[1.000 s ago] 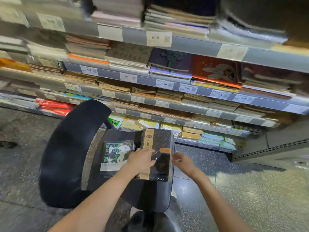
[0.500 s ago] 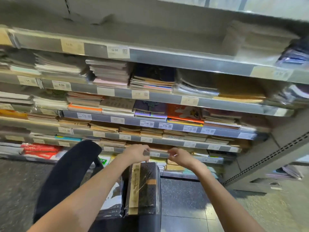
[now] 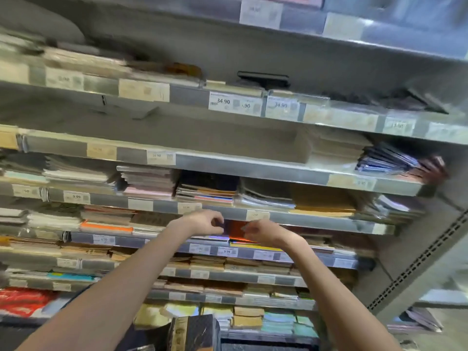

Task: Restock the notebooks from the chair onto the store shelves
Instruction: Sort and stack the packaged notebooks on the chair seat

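Grey metal shelves [image 3: 253, 171] crowded with flat stacks of stationery and price tags fill the background. Nearest the camera, at the bottom edge, a dark wrapped pack of notebooks [image 3: 195, 333] sits below the arms — probably on the chair, which is out of view. Its long axis runs away from the viewer toward the shelves. Farther up, the left hand [image 3: 202, 222] and right hand [image 3: 263, 233] are raised side by side before a middle shelf, fingers loosely curled, apparently holding nothing, though blur leaves that unsure. The sensible step seems to be picking a shelf gap first — then laying the pack flat, spine outward.
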`<state>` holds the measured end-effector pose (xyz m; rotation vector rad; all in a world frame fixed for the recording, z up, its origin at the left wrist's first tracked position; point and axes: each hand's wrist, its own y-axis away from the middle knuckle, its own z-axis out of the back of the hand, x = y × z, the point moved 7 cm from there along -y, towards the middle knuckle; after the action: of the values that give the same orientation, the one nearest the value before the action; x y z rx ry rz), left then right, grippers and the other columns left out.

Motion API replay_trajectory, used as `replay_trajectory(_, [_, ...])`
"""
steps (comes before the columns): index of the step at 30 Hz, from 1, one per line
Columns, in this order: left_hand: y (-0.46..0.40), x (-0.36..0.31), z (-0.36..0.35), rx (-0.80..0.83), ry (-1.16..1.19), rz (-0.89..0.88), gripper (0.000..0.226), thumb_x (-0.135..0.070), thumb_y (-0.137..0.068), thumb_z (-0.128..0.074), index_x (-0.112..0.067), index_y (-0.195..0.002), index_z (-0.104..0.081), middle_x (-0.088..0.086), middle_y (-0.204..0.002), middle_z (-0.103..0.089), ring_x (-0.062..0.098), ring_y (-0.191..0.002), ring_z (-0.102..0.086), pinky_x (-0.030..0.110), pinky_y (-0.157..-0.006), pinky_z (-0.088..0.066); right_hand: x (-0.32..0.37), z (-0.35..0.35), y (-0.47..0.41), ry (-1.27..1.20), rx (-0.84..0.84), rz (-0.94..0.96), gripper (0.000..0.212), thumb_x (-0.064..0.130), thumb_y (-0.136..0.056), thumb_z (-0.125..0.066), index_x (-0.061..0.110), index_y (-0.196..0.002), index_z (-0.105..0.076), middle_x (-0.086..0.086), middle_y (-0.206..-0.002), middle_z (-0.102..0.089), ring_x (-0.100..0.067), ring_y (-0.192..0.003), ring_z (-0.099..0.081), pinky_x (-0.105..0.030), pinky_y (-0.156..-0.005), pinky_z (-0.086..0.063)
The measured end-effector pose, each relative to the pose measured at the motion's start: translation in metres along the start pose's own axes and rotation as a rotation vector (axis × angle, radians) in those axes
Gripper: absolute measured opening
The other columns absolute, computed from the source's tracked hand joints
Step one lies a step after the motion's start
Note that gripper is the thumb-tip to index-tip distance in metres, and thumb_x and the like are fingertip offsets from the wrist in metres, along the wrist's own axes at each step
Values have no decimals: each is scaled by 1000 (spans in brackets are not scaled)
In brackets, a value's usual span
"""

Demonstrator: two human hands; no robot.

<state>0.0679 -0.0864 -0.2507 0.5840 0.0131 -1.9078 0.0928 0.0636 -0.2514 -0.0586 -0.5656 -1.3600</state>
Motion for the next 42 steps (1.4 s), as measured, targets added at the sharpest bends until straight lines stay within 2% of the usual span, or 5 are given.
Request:
replay_trajectory(14, [-39, -81, 168, -181, -133, -94, 38, -51, -86, -53, -38, -122, -50, -9, -121, -56, 13, -111, -51, 41, -100, -40, 27, 183, -10, 114, -218, 151, 35, 26, -91, -56, 14, -124, -57, -3, -121, -61, -20, -110, -56, -30, -95, -43])
replay_trajectory(20, [-34, -120, 232, -239, -92, -178, 39, -47, -87, -56, -34, -124, -51, -5, -120, -57, 14, -107, -54, 31, -96, -42, 50, 248, -5, 142, -325, 245, 33, 20, -91, -57, 9, -122, -58, -5, -122, -60, -20, -112, -55, -26, -91, -41])
replay_trajectory(26, [-29, -148, 281, -342, -113, -259, 36, -47, -86, -56, -35, -120, -54, -9, -107, -59, 13, -101, -58, 27, -89, -43, 55, 304, -3, 116, -475, 300, 30, 23, -88, -61, 13, -117, -63, -6, -111, -66, -18, -98, -62, -24, -82, -45])
replay_trajectory(33, [-54, -145, 306, -425, -140, -214, 35, -51, -84, -57, -40, -117, -55, -10, -113, -61, 12, -106, -54, 38, -99, -42, 50, 348, -17, 85, -594, 337, 26, 23, -88, -61, 17, -113, -65, 4, -100, -64, -9, -86, -54, -18, -75, -39])
replay_trajectory(42, [-84, -119, 306, -507, -95, -151, 45, -58, -84, -52, -38, -124, -53, -15, -130, -54, 10, -119, -48, 35, -96, -42, 26, 395, -110, 169, -639, 252, 54, 34, -85, -65, 17, -132, -48, -7, -139, -46, -26, -122, -47, -32, -104, -36])
